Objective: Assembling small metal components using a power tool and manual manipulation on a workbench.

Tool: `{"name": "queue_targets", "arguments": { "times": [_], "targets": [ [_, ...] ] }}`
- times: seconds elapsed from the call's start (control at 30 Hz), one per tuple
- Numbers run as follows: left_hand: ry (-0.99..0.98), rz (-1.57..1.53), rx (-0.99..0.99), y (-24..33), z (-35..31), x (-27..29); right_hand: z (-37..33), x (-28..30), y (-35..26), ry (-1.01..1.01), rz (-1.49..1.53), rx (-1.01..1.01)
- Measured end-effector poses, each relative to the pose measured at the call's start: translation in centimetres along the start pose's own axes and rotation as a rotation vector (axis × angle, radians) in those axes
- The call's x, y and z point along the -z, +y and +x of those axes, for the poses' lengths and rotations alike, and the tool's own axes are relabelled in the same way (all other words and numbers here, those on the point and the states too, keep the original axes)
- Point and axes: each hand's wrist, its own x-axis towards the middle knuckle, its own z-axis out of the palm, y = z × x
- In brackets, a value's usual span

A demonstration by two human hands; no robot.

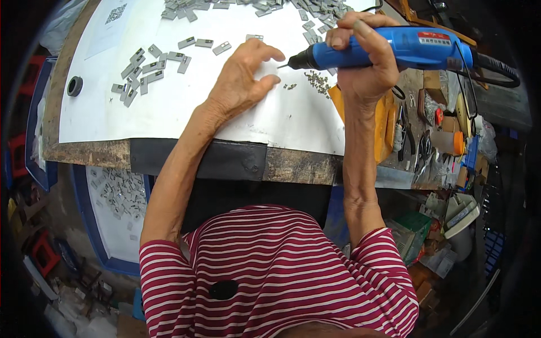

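My right hand (366,70) is wrapped round a blue electric screwdriver (414,48), held nearly level with its thin bit pointing left. At the bit's tip is my left hand (239,79), its thumb and index finger spread apart with nothing visible between them. Small brass-coloured screws (318,83) lie loose on the white sheet (186,118) below the screwdriver's nose. To the left of my left hand are several small grey rectangular parts (152,66) with dark slots. One more grey part (255,37) sits just beyond my left fingers, partly hidden.
A heap of grey parts (315,8) covers the far side. A black ring (74,86) lies at the left. Pliers (408,138), an orange-yellow bag (385,132) and clutter crowd the right. Below the table edge, a blue-rimmed tray (93,225) holds many small pieces.
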Motion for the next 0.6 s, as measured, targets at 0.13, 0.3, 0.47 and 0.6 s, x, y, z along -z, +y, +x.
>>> {"name": "queue_targets", "arguments": {
  "times": [0.13,0.3,0.47,0.6],
  "targets": [
    [-0.017,0.071,-0.042,-0.36,-0.03,-0.40,0.11,-0.23,-0.13,0.052,-0.005,-0.020],
    [-0.004,-0.002,0.042,-0.20,0.16,-0.10,0.29,-0.57,-0.16,0.064,0.007,-0.022],
    [0.008,-0.009,0.040,-0.41,0.19,-0.18,0.27,-0.41,0.05,0.060,0.011,-0.011],
    [-0.003,-0.036,0.084,-0.46,0.12,-0.18,0.17,-0.54,0.12,0.064,0.019,-0.017]
  ]
}}
